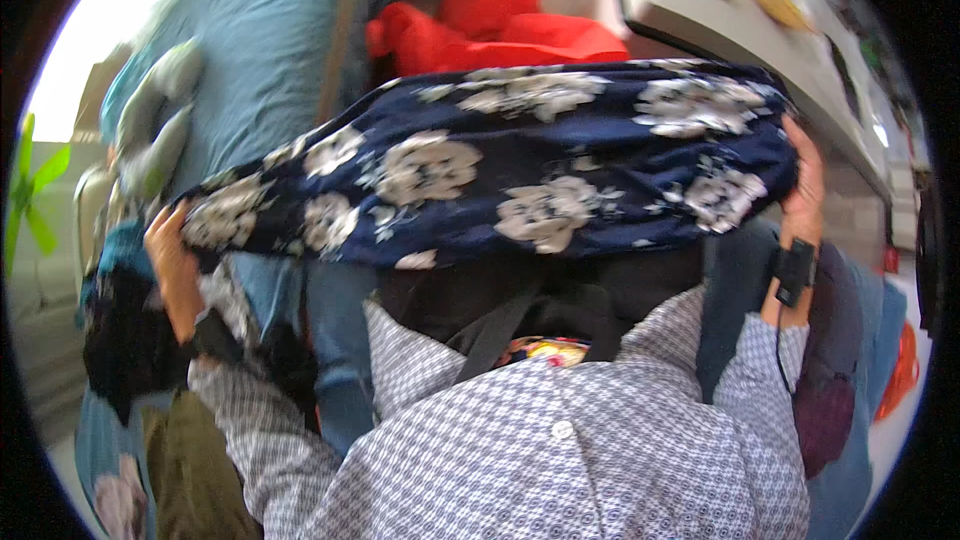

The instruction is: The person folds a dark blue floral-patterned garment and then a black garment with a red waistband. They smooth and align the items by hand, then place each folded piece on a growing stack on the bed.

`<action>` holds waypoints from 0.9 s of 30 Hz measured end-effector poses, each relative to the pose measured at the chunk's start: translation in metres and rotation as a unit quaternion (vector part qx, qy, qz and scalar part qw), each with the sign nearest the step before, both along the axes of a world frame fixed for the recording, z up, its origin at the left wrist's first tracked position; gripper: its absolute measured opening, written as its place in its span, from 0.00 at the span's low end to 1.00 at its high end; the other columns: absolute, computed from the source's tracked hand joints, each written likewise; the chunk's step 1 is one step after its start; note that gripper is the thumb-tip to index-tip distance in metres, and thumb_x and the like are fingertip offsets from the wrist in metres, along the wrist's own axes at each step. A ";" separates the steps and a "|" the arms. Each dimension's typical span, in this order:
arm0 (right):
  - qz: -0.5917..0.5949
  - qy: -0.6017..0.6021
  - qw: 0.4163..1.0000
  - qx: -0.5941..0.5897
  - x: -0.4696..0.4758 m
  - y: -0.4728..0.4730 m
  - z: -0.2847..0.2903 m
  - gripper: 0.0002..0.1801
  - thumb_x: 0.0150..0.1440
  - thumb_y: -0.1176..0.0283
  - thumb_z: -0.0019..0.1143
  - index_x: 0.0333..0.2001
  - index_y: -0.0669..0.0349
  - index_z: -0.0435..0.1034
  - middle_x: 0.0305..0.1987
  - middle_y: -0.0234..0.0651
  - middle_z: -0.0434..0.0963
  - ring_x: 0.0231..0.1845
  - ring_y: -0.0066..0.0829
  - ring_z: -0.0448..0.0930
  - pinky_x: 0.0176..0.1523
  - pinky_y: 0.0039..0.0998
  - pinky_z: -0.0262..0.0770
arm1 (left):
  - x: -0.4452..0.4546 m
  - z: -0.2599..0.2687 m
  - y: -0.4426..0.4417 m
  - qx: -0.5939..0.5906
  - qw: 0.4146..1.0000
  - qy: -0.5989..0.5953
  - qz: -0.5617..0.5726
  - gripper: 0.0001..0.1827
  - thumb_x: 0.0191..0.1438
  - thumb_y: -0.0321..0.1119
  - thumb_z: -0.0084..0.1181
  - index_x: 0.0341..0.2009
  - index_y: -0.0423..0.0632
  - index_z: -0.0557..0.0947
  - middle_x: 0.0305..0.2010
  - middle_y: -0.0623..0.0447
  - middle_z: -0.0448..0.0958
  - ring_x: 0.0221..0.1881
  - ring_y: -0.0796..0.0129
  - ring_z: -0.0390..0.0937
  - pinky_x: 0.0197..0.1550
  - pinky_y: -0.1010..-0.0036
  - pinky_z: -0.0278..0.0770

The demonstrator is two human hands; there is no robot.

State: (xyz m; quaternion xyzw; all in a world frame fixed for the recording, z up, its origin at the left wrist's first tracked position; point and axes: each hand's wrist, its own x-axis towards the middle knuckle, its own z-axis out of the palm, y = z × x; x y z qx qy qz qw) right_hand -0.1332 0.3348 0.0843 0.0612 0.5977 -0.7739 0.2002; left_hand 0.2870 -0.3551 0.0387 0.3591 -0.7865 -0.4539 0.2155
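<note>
A navy floral cloth garment with large cream flowers is stretched sideways in front of me, above my lap. My left hand grips its narrower left end, thumb side inward. At the wider right end, my right hand holds the edge, its fingers partly hidden by the fabric. Slight blur softens the cloth. Whether it is a skirt, dress or trousers I cannot tell. Below it lies a black fabric item with straps across my lap.
A bed with a blue sheet extends ahead on the left, with a grey neck pillow. Red bags lie beyond the garment. A white cabinet stands at right. Dark clothes and olive cloth lie at left, purple cloth at right.
</note>
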 end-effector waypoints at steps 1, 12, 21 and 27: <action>-0.076 0.018 0.996 0.047 0.003 -0.010 0.007 0.17 0.51 0.65 0.61 0.41 0.64 0.75 0.39 0.38 0.81 0.36 0.31 0.82 0.45 0.29 0.79 | -0.015 0.016 0.014 0.012 0.999 0.036 0.039 0.06 0.54 0.25 0.54 0.36 0.40 0.81 0.31 0.53 0.77 0.31 0.69 0.75 0.36 0.75 0.74; 0.116 0.081 0.984 -0.111 0.112 -0.154 0.043 0.14 0.50 0.79 0.60 0.42 0.67 0.72 0.37 0.36 0.80 0.32 0.23 0.81 0.40 0.25 0.80 | -0.187 0.124 0.305 -0.129 0.961 0.182 -0.165 0.10 0.51 0.29 0.58 0.38 0.39 0.78 0.28 0.50 0.76 0.26 0.68 0.73 0.28 0.71 0.68; 0.128 0.093 0.983 -0.093 0.147 -0.178 0.023 0.16 0.54 0.78 0.57 0.48 0.66 0.68 0.41 0.30 0.77 0.40 0.18 0.76 0.46 0.20 0.71 | -0.220 0.079 0.383 -0.046 0.965 0.120 -0.230 0.07 0.50 0.23 0.56 0.34 0.38 0.73 0.27 0.43 0.74 0.29 0.58 0.74 0.34 0.68 0.71; 0.140 0.083 0.981 -0.104 0.148 -0.173 0.024 0.15 0.56 0.78 0.54 0.48 0.66 0.68 0.43 0.32 0.77 0.42 0.19 0.76 0.48 0.21 0.71 | -0.219 0.073 0.392 -0.146 0.943 0.157 -0.256 0.12 0.49 0.22 0.51 0.40 0.37 0.71 0.34 0.36 0.69 0.34 0.40 0.70 0.34 0.54 0.68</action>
